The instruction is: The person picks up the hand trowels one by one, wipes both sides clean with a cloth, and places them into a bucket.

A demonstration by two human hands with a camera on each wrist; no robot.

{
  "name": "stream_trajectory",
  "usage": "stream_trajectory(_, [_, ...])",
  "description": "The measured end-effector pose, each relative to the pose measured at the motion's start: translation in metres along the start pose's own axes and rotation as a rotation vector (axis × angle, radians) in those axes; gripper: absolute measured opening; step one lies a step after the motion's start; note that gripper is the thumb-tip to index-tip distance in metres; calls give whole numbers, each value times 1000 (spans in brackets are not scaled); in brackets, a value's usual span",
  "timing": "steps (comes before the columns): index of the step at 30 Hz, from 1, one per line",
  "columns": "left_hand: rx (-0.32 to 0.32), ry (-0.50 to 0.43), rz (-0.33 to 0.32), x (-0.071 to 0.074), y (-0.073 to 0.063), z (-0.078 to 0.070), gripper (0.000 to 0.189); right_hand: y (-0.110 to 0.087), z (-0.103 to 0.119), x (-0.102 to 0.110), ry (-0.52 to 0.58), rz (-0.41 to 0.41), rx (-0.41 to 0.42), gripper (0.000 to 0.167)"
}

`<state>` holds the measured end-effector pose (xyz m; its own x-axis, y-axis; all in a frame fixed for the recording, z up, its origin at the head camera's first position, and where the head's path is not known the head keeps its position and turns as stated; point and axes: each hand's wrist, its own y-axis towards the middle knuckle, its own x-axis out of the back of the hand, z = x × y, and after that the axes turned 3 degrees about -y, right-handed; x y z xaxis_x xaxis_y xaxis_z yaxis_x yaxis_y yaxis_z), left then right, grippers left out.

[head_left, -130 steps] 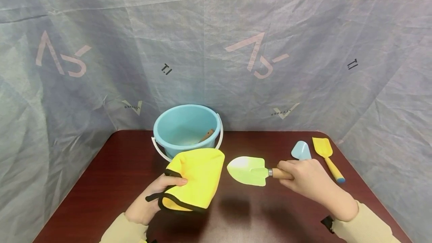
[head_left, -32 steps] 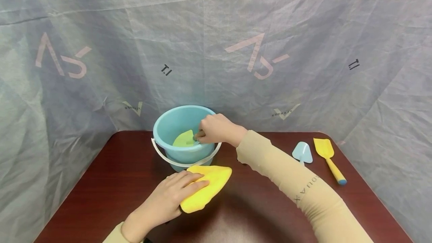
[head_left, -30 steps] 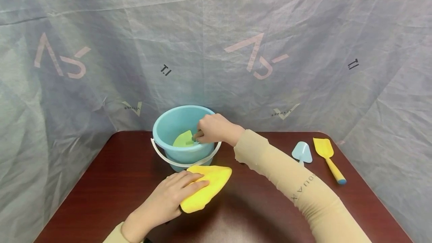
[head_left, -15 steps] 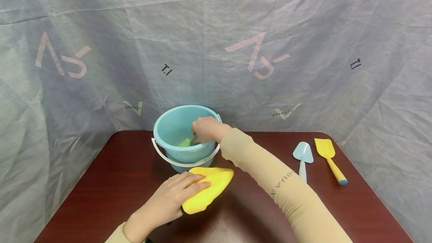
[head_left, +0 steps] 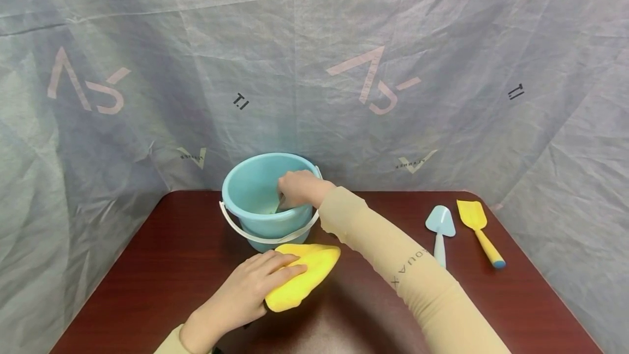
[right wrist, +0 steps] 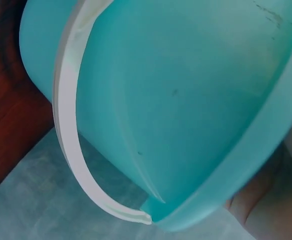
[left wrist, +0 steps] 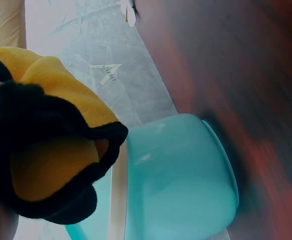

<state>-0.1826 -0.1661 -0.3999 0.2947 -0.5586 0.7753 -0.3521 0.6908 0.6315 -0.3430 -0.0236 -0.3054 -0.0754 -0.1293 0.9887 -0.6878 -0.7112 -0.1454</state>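
Observation:
At the back left of centre stands a light blue bucket [head_left: 275, 228] with a white handle [head_left: 290, 237]. My right hand [head_left: 300, 188] reaches over its near right rim, fingers curled round the trowel's handle. The trowel is hidden inside, except perhaps a faint trace of green under the fingers. In the right wrist view the bucket wall [right wrist: 135, 100] covers most of the view and part of the hand [right wrist: 268, 205]. My left hand [head_left: 250, 285] grips a folded yellow cloth [head_left: 309, 272] in front of the bucket; its black edging [left wrist: 60, 112] shows in the left wrist view.
To the right on the dark red table [head_left: 162, 266] lie a light blue toy shovel [head_left: 440, 222] and a yellow one [head_left: 473, 216] with a blue handle end. A grey printed sheet [head_left: 295, 59] hangs behind and along the sides.
Earlier my right hand held the green trowel beside the bucket. It has carried it into the bucket and lower, so the green blade has gone from sight. The left hand and cloth moved little lately.

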Motion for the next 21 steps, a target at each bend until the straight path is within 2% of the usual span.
stream_trajectory(10, [-3, 1, -9, 1, 2, 0, 56, -19, -10, 16, -69, -135, -54, 26])
stream_trajectory(15, [-14, 2, -29, 1, 3, 2, 40, -37, -17, 25, -66, -185, -90, 30])
stream_trajectory(21, [-14, 4, -46, 2, 3, 4, 39, -64, -30, 34, -65, -244, -132, 30])
